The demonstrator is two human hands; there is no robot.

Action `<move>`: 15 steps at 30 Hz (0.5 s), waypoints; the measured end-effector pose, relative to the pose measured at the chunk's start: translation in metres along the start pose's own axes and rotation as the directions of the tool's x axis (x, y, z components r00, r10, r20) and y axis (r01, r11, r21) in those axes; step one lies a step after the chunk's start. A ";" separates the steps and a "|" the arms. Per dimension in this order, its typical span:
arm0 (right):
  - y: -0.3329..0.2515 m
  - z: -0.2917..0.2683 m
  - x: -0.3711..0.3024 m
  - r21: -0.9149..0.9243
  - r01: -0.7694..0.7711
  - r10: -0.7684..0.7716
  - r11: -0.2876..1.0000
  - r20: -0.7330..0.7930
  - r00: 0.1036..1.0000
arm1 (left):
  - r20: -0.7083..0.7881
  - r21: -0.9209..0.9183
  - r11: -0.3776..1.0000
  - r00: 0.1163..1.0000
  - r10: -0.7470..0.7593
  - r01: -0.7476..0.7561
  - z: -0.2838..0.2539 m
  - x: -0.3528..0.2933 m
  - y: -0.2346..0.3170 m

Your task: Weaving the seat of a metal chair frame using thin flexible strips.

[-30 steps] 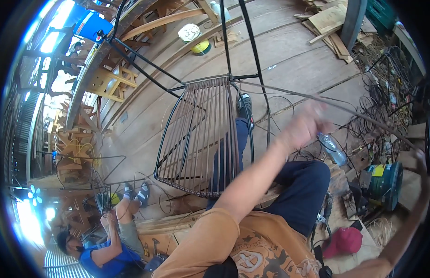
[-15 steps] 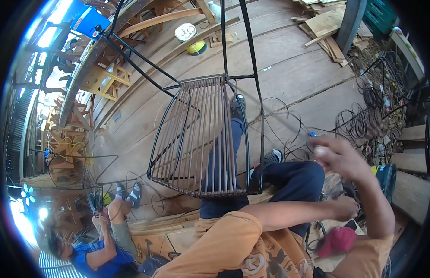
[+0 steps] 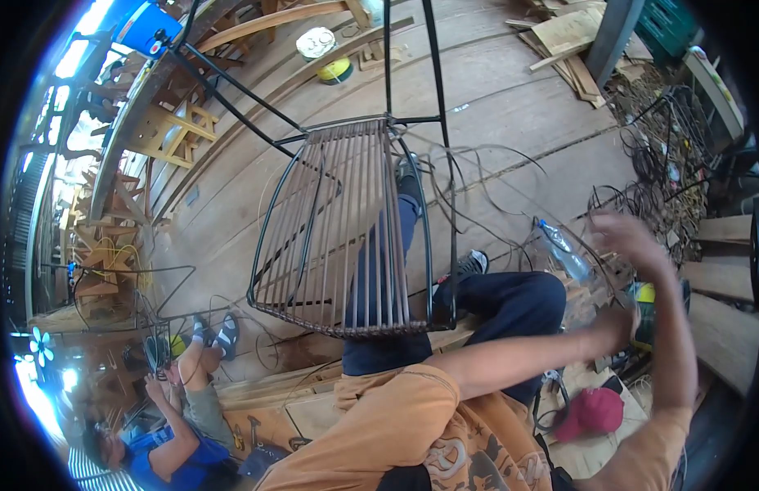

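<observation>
Since half a second ago, both hands are moving farther out from the body: the right hand point(image 3: 629, 241) is reaching higher, the left hand point(image 3: 613, 327) is leaving the red cap point(image 3: 590, 414) behind, and the clear bottle point(image 3: 564, 252) is showing its body again.

The woven frame point(image 3: 347, 229) is having black metal bars and many brown strands, stretching lengthwise in an almost parallel row; its long legs are extending away. It is standing to the left of both hands, well apart from them, with its near end over the person's thigh.

The right hand is appearing half open with bent fingers, but it is blurring; the left hand is turning inward. Whether either one is holding cord, I cannot tell.

Beyond the frame, forward and left of the hands, the plank floor point(image 3: 510, 98) is spreading wide. Forward of the right hand, tangled dark cord point(image 3: 637, 180) is crowding the floor's edge; just beside the left hand, a green and yellow tub point(image 3: 644, 315) is narrowing the room.
</observation>
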State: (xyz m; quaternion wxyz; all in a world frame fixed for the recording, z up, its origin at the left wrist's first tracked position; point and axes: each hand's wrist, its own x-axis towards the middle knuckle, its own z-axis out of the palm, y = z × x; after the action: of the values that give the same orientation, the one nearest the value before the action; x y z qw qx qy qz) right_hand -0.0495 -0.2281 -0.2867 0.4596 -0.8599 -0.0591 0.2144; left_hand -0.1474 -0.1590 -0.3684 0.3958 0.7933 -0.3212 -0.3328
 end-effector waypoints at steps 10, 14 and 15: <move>0.020 -0.013 -0.056 0.093 -0.525 0.503 0.846 0.182 0.845 | -0.294 -0.942 -0.077 0.916 -0.272 -0.325 -0.203 -0.068 -0.135; 0.086 0.013 0.027 -0.054 -0.598 0.580 0.800 0.326 0.747 | -0.242 -0.929 -0.223 0.940 -0.238 -0.296 -0.191 -0.129 -0.127; 0.099 0.031 0.063 -0.002 -0.540 0.504 0.842 0.365 0.783 | -0.261 -0.946 -0.138 0.941 -0.214 -0.294 -0.185 -0.138 -0.131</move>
State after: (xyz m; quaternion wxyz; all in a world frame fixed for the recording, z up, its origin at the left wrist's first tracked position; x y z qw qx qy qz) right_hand -0.0150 -0.2421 -0.4019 0.4075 -0.7652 0.1112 0.4858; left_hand -0.0495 0.0871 -0.3551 0.9137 0.2511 0.0887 -0.3071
